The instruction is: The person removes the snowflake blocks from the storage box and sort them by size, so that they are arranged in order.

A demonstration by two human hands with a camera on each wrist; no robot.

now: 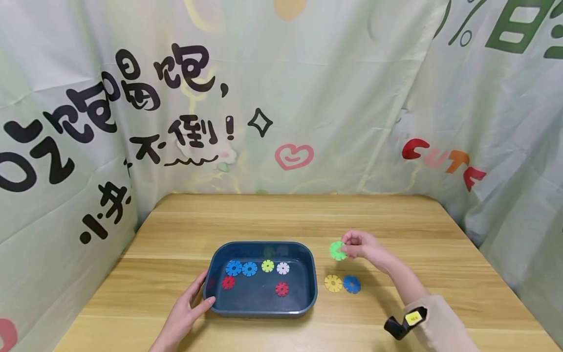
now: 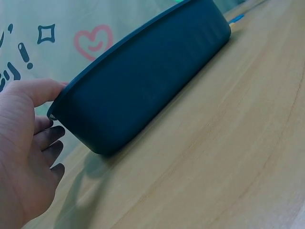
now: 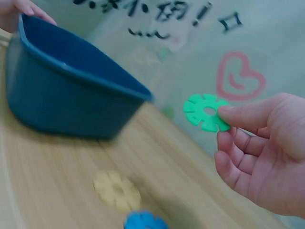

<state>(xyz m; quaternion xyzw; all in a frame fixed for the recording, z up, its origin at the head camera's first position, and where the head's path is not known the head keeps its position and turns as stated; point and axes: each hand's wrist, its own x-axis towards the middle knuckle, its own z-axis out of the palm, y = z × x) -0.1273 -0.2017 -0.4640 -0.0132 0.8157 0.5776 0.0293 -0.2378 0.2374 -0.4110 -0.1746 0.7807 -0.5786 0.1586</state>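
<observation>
My right hand (image 1: 362, 247) pinches a green notched interlocking disc (image 3: 202, 112) between thumb and fingers, raised above the table to the right of a dark blue plastic bin (image 1: 259, 311). The left hand (image 1: 184, 305) grips the bin's left front corner, thumb over the rim (image 2: 71, 86) and fingers along the outside. Inside the bin lie several such discs: two blue ones (image 1: 234, 268), a yellow-green one (image 1: 267, 266), a white one (image 1: 283, 268) and two red ones (image 1: 282, 289). On the table below the right hand are a yellow disc (image 1: 333, 283) and a blue disc (image 1: 352, 284).
The bin stands on a wooden table (image 1: 374, 215) with rounded far corners. Printed pale curtains (image 1: 334, 98) hang behind the table and at both sides. A black wrist camera mount (image 1: 398, 327) is strapped over the right sleeve.
</observation>
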